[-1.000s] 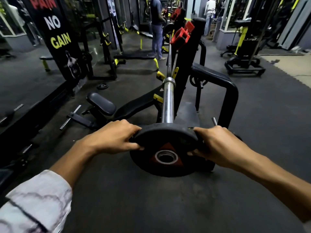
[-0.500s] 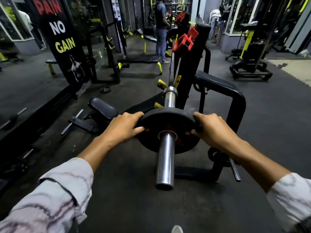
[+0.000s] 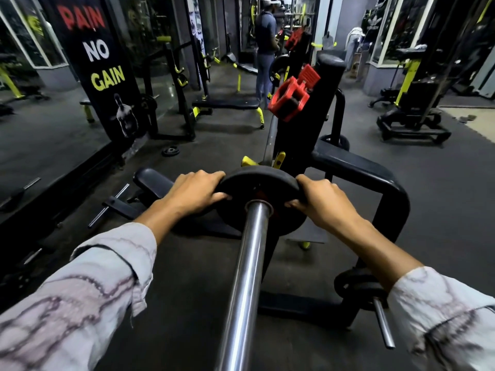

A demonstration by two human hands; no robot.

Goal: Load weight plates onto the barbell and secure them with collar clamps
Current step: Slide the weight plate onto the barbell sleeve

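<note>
A black round weight plate (image 3: 257, 180) with a red centre mark sits on the chrome sleeve of the barbell (image 3: 247, 266), far along it near the rack. My left hand (image 3: 197, 191) grips the plate's left rim and my right hand (image 3: 320, 202) grips its right rim. The sleeve runs from the plate toward me and out of the bottom of the view. A red collar clamp (image 3: 290, 99) hangs on the black rack upright (image 3: 325, 84) above the plate. A second red clamp (image 3: 293, 40) shows further back.
A black bench frame (image 3: 385, 188) curves to the right, with small plates on a peg (image 3: 359, 287) at its base. A bench pad (image 3: 152, 180) lies left. A small plate (image 3: 170, 150) lies on the floor. A person (image 3: 265, 49) stands at the back near other benches.
The plate went from off the bar's end onto the sleeve, and both hands pushed it further along, away from me. More bare sleeve now shows on my side.
</note>
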